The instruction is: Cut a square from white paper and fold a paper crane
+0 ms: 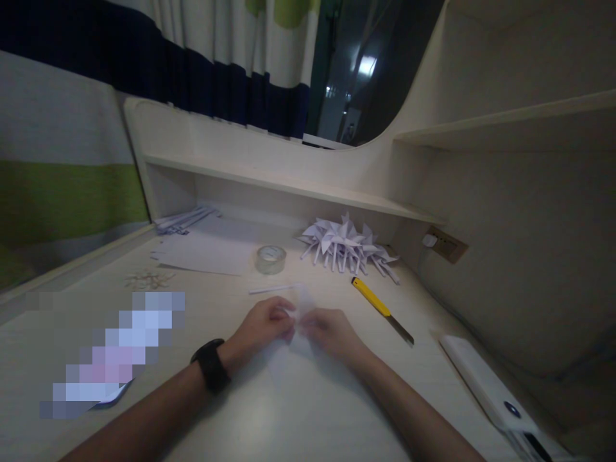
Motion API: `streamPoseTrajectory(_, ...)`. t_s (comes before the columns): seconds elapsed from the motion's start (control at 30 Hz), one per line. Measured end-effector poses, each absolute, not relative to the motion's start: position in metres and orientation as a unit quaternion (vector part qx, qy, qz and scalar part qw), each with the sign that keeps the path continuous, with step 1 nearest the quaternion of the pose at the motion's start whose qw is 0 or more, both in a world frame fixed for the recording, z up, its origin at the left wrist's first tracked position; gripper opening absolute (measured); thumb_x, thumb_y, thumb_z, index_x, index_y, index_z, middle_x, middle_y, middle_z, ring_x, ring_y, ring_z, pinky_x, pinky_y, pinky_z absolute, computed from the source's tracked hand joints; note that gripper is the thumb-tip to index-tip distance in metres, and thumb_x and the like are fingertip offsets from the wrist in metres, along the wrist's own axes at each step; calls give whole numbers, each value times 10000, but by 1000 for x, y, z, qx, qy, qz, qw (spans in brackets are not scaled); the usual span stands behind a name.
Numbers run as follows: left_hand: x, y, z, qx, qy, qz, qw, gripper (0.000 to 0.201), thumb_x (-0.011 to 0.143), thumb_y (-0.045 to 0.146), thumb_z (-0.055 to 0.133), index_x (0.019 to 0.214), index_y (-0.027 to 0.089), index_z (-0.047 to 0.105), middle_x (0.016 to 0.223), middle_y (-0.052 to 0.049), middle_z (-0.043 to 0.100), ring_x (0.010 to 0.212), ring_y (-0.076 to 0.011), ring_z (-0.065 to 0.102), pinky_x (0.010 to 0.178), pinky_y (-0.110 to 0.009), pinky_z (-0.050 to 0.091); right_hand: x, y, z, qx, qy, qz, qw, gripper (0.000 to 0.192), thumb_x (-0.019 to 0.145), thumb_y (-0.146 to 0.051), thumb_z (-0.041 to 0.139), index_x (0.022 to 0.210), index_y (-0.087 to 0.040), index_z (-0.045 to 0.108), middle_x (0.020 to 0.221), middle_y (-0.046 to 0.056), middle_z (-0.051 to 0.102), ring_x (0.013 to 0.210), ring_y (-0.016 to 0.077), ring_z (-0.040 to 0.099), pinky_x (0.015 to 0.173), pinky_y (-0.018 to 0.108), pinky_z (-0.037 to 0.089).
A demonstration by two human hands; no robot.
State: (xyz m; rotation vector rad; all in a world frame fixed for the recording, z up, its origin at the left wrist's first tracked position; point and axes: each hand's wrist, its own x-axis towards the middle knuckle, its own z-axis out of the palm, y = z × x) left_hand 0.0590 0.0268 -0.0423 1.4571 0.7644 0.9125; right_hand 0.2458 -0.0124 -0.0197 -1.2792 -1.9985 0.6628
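My left hand (269,324), with a black watch (212,364) on its wrist, and my right hand (332,330) meet over the middle of the desk. Between their closed fingertips is a thin white piece of paper (304,297), blurred, so its folds are hard to make out. Just beyond the hands lies a thin white paper stick (272,290). Farther back stands a roll of clear tape (270,260). To the right of my right hand lies a yellow utility knife (382,309) with its blade out.
Several white paper pinwheels (344,242) are heaped at the back right. White paper sheets (206,247) and several paper strips (187,219) lie back left, near small wooden-looking bits (149,279). A blurred-out phone (113,394) lies left; a long white device (486,378) lies right.
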Motion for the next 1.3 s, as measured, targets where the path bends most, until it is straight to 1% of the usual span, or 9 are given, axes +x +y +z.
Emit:
streamPoseTrajectory(0.2,59,23,-36,639,341,398,563,248,684,264,643,873,145,537,526,7,638,485,-158,613,510,-262,460,244,-15,-17,-496,-769,232,330,107,761,-140,654,829,-174,729,767,14,722,670,147,625,633,225,442)
streamPoseTrajectory(0.3,58,22,-36,645,350,397,551,271,678,284,653,886,145,547,539,0,648,506,-171,627,516,-269,469,243,-15,-19,-496,-771,225,331,113,763,-132,647,818,-180,734,752,11,723,658,144,626,627,222,444)
streamPoseTrajectory(0.4,59,22,-38,668,364,394,517,250,693,289,646,885,149,568,548,-4,653,525,-179,639,534,-273,475,243,-14,-21,-493,-772,219,335,107,774,-156,646,815,-200,736,755,4,725,666,146,633,637,224,453)
streamPoseTrajectory(0.53,60,21,-38,688,366,393,488,226,714,280,619,896,155,570,567,-18,671,541,-195,653,548,-286,481,243,-14,-21,-487,-774,221,340,90,729,-174,707,809,-204,736,768,8,728,687,155,642,655,229,459)
streamPoseTrajectory(0.7,58,21,-35,689,380,404,466,196,719,242,593,899,167,574,598,-16,684,563,-194,660,563,-282,483,242,-16,-21,-484,-781,210,334,119,739,-196,705,853,-215,730,780,9,728,687,158,646,648,229,457)
streamPoseTrajectory(0.93,57,21,-34,702,383,400,448,176,750,270,603,894,171,578,622,-16,683,594,-189,662,581,-277,485,241,-18,-18,-486,-784,177,345,136,768,-154,643,868,-213,715,794,6,720,681,146,634,647,221,454)
streamPoseTrajectory(1.1,58,22,-38,692,380,411,455,226,746,318,647,903,168,588,641,-24,685,608,-197,665,588,-284,490,240,-18,-17,-500,-768,199,348,155,750,-179,669,894,-214,715,822,17,729,703,160,647,663,239,475)
streamPoseTrajectory(1.3,57,24,-42,687,371,427,456,205,748,321,654,896,182,630,761,-50,710,677,-207,674,640,-305,509,236,-18,-18,-484,-766,211,367,189,741,-163,681,914,-226,725,900,29,730,782,176,659,707,250,491)
